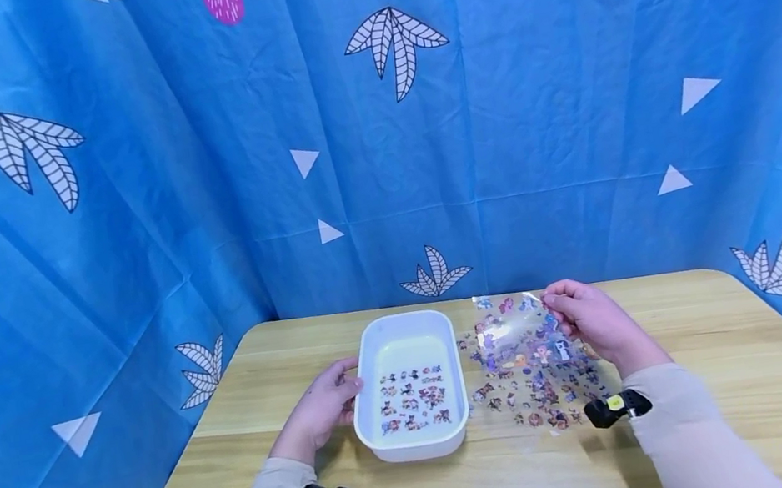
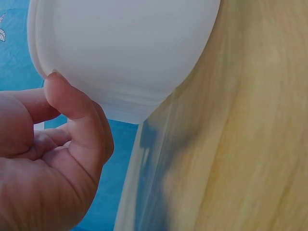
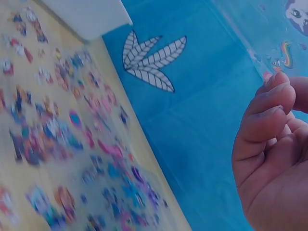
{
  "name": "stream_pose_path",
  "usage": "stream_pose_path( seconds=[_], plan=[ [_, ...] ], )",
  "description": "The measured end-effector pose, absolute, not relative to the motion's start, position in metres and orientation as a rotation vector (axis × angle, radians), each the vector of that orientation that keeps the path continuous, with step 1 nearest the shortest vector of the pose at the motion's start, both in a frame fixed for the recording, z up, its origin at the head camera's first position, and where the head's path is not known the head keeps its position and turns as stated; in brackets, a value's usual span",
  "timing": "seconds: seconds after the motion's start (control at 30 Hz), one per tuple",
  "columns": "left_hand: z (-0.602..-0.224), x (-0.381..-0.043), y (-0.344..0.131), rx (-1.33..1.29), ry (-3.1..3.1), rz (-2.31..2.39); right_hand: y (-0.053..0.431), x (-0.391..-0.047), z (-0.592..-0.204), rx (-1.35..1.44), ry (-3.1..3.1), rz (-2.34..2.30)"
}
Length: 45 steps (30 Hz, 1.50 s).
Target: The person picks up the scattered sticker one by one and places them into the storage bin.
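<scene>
On the left, my left hand grips the side rim of a white plastic tub, thumb at the rim. Its fingertips show right at the tub's edge in the left wrist view. Inside the tub lies a clear sticker sheet printed with small cartoon figures. My right hand pinches another clear sticker sheet by its right edge, holding it up beside the tub. Pony figures appear on this sheet; in the right wrist view its corner is between thumb and fingers.
Several more clear sticker sheets lie overlapping on the wooden table, right of the tub and below the raised sheet. A blue patterned curtain hangs behind the table and at its sides. Each wrist wears a black strap with a small camera.
</scene>
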State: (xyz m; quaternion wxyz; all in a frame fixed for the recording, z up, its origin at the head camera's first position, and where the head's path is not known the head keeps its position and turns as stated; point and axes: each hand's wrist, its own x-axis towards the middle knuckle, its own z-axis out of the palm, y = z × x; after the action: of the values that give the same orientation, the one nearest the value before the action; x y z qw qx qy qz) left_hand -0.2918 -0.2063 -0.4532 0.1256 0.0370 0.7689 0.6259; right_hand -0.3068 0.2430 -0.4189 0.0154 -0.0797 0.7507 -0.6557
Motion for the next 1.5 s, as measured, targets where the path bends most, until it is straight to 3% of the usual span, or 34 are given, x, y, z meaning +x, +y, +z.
stream_pose_path(
  seconds=[1.5],
  plan=[
    [-0.454,-0.291,-0.206,0.119,2.241,1.816,0.130,-0.332,-0.424,-0.194,2.178,-2.068]
  ],
)
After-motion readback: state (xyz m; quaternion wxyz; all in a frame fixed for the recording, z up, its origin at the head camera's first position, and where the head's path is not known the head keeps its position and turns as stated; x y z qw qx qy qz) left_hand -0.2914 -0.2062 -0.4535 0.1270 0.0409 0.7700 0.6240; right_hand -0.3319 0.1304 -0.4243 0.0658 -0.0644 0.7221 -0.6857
